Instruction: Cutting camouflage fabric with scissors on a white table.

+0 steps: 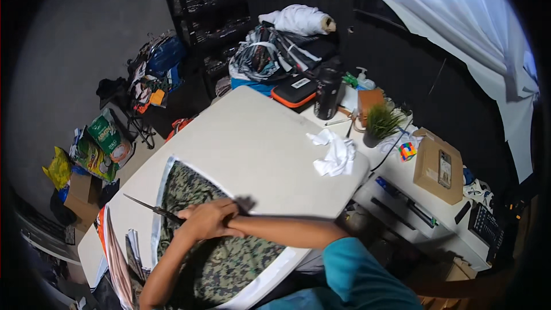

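A piece of camouflage fabric lies on a white sheet at the near edge of the white table. My two hands meet over the fabric's upper edge. My left hand comes up from the lower left and lies on top, fingers curled. My right hand reaches in from the right and is mostly hidden under the left one. The dark blades of a pair of scissors stick out to the left from under both hands, pointing toward the table's left edge.
A crumpled white cloth lies mid-table. At the far end stand a black bottle, an orange-edged case and a small green plant. A cardboard box sits on the right side table. Bags and clutter cover the floor at left.
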The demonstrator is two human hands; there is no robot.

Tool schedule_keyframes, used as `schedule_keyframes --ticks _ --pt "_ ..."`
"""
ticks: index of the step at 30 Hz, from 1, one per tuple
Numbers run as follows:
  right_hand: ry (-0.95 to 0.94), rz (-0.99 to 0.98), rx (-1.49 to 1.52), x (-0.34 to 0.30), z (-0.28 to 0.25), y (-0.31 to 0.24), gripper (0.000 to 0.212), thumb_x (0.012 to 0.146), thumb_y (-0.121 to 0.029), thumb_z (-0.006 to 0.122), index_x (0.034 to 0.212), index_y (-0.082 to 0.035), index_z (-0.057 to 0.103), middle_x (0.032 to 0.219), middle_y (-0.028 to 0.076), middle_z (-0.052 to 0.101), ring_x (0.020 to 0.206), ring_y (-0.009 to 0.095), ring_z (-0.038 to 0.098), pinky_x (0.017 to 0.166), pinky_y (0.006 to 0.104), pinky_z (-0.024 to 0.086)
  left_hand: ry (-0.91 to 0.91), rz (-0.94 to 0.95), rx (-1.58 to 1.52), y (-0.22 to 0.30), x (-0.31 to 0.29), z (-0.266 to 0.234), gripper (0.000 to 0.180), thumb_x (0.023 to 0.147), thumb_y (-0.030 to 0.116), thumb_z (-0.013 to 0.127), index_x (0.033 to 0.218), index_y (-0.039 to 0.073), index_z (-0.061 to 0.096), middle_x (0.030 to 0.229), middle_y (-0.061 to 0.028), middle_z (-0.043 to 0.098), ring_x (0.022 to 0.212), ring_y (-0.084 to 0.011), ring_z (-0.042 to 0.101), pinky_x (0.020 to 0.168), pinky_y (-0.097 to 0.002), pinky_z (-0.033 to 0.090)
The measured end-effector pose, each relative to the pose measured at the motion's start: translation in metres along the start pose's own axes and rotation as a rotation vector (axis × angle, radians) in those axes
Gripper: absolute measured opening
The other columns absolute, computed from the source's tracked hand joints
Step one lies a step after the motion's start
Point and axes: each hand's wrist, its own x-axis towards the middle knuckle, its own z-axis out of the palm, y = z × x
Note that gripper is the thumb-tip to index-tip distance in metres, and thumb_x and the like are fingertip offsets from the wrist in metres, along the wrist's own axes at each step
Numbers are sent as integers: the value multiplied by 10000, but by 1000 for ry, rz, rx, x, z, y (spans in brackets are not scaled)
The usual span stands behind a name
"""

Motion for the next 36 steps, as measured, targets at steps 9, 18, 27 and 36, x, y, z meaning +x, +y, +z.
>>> schedule_keyframes --ticks 9,18,27,36 --pt "0 116 308 2 0 17 316 927 -303 591 715 -69 597 581 13 557 509 127 439 497 292 357 207 -53 278 24 2 35 202 848 237 704 953 85 624 1023 -91 541 850 -277 516 780 -378 440" --pt "-69 -47 341 -3 47 33 339 940 -292 603 674 -82 580 538 -1 514 496 119 448 479 266 349 277 -402 171 10 12 50 423 562 206 834 880 35 614 948 -103 597 909 -300 552 837 -409 448" --pt "-83 -42 225 -15 56 28 306 957 -297 590 751 -83 664 546 1 520 515 113 475 486 253 385 343 -579 248 39 2 47 392 781 414 710 880 36 672 975 -128 620 983 -323 544 827 -434 437" --pt "-208 -41 289 -18 36 23 362 929 -389 627 727 -89 625 564 8 542 507 120 502 487 263 404 532 -823 427 63 36 73 603 904 596 507 855 35 723 894 -132 637 963 -312 537 896 -453 389"
